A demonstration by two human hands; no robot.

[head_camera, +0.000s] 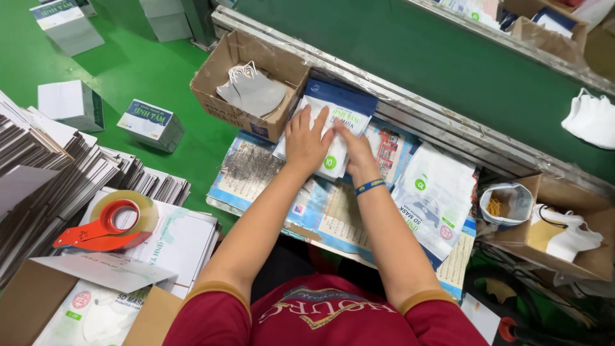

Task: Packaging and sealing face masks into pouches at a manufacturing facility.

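Beside both hands (330, 144), a cardboard box (218, 80) holds white masks (253, 93).

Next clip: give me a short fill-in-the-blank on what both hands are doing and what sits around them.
1. Both the left hand and the right hand press flat on a white and blue ____ of masks.
2. The brown cardboard box beside the left hand holds white ____.
3. The right wrist wears a ____ band.
4. The tape dispenser on the stacked sheets is ____.

Missing words: packet; masks; blue; orange
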